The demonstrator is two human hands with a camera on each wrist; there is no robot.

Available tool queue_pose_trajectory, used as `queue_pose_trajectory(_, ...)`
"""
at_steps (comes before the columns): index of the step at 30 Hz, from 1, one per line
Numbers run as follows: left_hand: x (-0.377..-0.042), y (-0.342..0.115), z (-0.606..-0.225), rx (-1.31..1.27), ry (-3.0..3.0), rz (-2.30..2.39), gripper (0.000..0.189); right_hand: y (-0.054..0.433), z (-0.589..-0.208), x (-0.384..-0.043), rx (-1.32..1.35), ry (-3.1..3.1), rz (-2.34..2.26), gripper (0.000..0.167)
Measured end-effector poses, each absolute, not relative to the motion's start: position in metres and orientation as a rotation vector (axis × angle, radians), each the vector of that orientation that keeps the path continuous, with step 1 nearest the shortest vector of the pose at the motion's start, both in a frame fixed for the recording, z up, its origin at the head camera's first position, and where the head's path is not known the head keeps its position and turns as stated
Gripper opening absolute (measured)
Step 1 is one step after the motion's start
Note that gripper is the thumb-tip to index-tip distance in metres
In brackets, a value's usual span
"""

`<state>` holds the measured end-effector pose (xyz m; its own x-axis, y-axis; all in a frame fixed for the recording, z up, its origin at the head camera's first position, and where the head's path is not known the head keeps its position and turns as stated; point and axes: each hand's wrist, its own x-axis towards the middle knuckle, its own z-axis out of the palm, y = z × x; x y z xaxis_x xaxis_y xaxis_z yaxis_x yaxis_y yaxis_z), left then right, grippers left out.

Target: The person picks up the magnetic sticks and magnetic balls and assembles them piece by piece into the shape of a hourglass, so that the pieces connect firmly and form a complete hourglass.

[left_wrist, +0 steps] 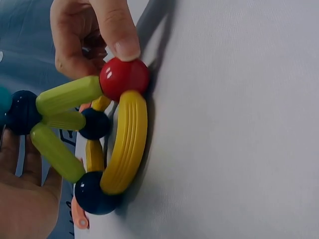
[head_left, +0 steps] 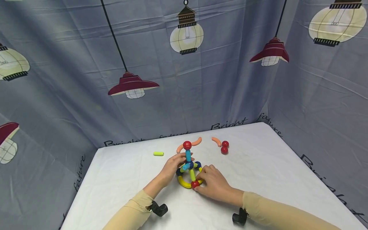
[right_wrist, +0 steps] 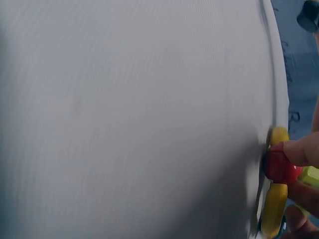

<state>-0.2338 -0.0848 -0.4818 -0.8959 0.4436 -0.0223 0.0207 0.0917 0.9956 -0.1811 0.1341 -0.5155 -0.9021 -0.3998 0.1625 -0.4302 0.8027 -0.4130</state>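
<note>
A stick-and-ball building toy stands on the table. Its base ring joins curved yellow sticks (left_wrist: 127, 144) with dark blue balls (left_wrist: 94, 191) and a red ball (head_left: 195, 184). Lime sticks (left_wrist: 65, 95) slope up from it to a dark blue hub ball (left_wrist: 24, 112). An upright light blue stick (head_left: 188, 155) topped by another red ball (head_left: 187, 145) rises from the hub; a second light blue stick (head_left: 186, 166) juts sideways. My left hand (head_left: 172, 167) holds the upper part, fingers wrapped behind the hub. My right hand (head_left: 214, 183) pinches the base's red ball between thumb and fingers.
Behind the toy lie curved orange sticks (head_left: 196, 141), with another orange stick (head_left: 216, 141) beside two loose red balls (head_left: 224, 150). A short lime stick (head_left: 158, 153) lies to the left. The white-covered table (head_left: 273, 166) meets a grey-blue curtain (head_left: 172, 105) at the back.
</note>
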Motion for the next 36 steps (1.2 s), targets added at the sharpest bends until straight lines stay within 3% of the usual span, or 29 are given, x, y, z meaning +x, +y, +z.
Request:
queue_pose_trajectory(5,-0.234,-0.089,-0.483,0.468,2.077,1.89,0.039,0.148,-0.515,-0.187,0.663,-2.883,0.695,0.025)
queue_pose_trajectory(12,-0.227,-0.094,-0.483,0.533,2.064,1.887,0.042,0.153,-0.517,-0.189,0.686,-2.893,0.774,0.039)
queue_pose_trajectory(23,-0.221,-0.101,-0.482,0.504,2.181,1.845,0.039,0.159,-0.518,-0.201,0.542,-2.899,0.817,0.028)
queue_pose_trajectory(36,-0.217,-0.102,-0.485,0.524,2.324,1.785,0.034,0.155,-0.526,-0.227,0.482,-2.934,0.878,0.029)
